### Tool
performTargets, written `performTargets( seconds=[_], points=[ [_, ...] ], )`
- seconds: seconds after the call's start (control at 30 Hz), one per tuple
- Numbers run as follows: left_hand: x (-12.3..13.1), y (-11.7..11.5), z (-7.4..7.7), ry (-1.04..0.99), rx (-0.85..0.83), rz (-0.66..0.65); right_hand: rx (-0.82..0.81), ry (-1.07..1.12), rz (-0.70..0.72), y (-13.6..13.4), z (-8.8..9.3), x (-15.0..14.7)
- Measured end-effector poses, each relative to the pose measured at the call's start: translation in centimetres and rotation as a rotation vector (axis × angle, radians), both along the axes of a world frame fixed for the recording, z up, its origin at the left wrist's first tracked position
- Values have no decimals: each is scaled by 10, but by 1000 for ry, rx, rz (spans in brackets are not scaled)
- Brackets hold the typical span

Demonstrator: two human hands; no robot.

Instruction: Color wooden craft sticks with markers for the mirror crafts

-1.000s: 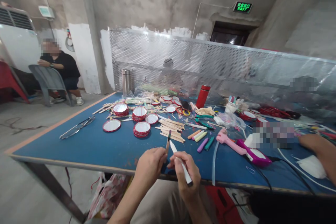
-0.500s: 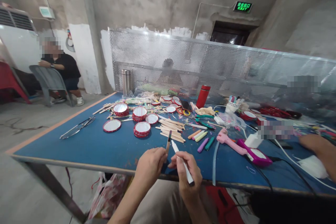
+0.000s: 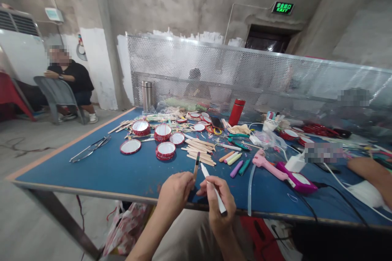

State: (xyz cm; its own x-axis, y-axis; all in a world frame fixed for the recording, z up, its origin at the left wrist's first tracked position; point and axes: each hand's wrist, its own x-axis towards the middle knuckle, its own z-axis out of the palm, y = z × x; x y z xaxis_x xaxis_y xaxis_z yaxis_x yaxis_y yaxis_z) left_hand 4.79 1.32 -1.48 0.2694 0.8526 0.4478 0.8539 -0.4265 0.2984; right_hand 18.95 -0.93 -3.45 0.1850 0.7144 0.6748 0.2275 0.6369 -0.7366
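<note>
Where the stick [image 3: 197,164] is held: above the tabletop [image 3: 92,175], pinched in the left hand [image 3: 176,189].
Marker [image 3: 218,200]: gripped by the right hand [image 3: 219,195], tip just beside stick.
Dark end [image 3: 198,157]: best inked lightly, stick steady.

At ten o'clock, a person [image 3: 80,75] sits on a grey chair [image 3: 54,89]. A steel flask [image 3: 147,97] stands at eleven. At one, an exit sign [image 3: 283,7] glows green.

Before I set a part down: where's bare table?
Widest: left of the left hand, in front of the red-rimmed discs. Narrower: between the right hand and clear strip. Crowded: along the mesh and around the pink tool.
</note>
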Motion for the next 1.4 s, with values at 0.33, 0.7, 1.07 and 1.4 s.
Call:
performTargets(
  seconds=[0.33,0.7,1.07,1.4],
  points=[
    [0,-1,1,7,-45,4,50,-50,28,-3,3,2],
    [0,-1,3,5,-61,12,35,-52,30,-2,1,2],
    [0,-2,3,-1,-63,4,14,-67,30,0,0,1],
    [1,-2,3,-9,-64,8,23,-37,26,-2,-3,0]
  ],
)
